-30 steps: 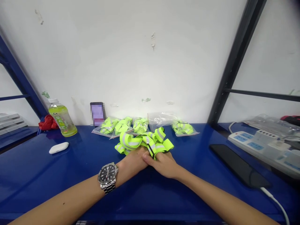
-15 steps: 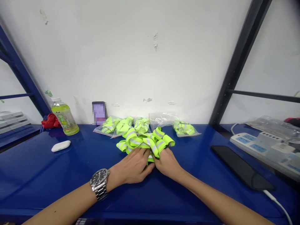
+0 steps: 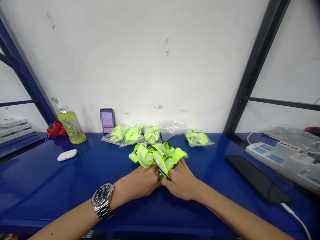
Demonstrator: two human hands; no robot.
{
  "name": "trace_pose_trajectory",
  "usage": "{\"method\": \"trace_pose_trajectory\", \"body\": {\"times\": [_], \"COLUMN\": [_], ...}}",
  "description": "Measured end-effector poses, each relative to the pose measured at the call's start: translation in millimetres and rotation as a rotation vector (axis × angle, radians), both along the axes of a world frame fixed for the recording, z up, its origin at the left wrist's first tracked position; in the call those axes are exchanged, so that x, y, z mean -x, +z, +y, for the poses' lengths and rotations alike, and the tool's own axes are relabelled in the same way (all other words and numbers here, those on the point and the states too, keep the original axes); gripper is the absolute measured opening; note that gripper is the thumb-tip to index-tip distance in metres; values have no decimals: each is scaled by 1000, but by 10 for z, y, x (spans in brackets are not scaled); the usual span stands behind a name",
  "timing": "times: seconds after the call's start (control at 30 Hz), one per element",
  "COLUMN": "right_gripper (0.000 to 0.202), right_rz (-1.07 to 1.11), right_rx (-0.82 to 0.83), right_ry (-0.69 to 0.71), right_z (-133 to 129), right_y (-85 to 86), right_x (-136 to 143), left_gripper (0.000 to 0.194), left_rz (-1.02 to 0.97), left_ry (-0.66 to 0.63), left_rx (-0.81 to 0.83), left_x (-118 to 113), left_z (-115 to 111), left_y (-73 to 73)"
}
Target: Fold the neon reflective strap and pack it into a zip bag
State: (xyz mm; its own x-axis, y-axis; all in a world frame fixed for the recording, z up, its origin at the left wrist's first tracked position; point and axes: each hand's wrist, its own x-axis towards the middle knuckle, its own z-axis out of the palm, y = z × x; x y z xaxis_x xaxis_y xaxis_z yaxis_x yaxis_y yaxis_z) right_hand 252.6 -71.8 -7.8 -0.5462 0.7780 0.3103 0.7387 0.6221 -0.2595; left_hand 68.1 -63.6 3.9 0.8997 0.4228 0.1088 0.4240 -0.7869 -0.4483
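Note:
A loose bundle of neon yellow-green straps [image 3: 155, 156] with silver reflective stripes and some black parts lies bunched on the blue table [image 3: 105, 166]. My left hand [image 3: 142, 181], with a steel watch on its wrist, has its fingers curled around the near left side of the bundle. Against the near right side, my right hand [image 3: 182, 180] grips the straps too, its knuckles beside those of the left. The fingertips of both hands are mostly hidden under the straps.
Along the wall lie several clear bags of similar straps [image 3: 133, 134] and a flat clear bag [image 3: 173, 128]. A phone [image 3: 107, 120], green bottle [image 3: 71, 126], red cloth [image 3: 57, 129] and white case [image 3: 67, 155] are left. A black phone [image 3: 257, 178] and power strip [image 3: 277, 155] lie right.
The bundle is more gathered and sits slightly lower. My left hand has closed more into a fist, and my right hand has turned, showing more of its back.

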Motion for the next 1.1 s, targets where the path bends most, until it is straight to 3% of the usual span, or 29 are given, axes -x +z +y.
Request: {"method": "trace_pose_trajectory", "body": {"times": [0.17, 0.33, 0.4, 0.6, 0.83, 1.1], "right_gripper": [48, 60, 66, 70, 64, 24], "right_rz": [59, 122, 77, 95, 67, -45], "right_rx": [210, 299, 360, 478, 318, -262], "right_ry": [133, 173, 180, 207, 135, -6], "right_z": [31, 45, 54, 85, 62, -189], "right_y": [26, 22, 48, 133, 123, -56], "right_x": [-43, -14, -4, -5, -20, -39], "left_gripper": [24, 35, 43, 33, 28, 29], "left_rz": [-116, -346, -408, -488, -409, -260], "left_ry": [122, 127, 159, 204, 140, 203], "left_rx": [249, 531, 575, 617, 471, 300], "left_x": [40, -10, -56, -117, -109, 2], "left_z": [-5, -28, -32, -14, 23, 93], "left_y": [-9, -25, -47, -92, -182, -171]}}
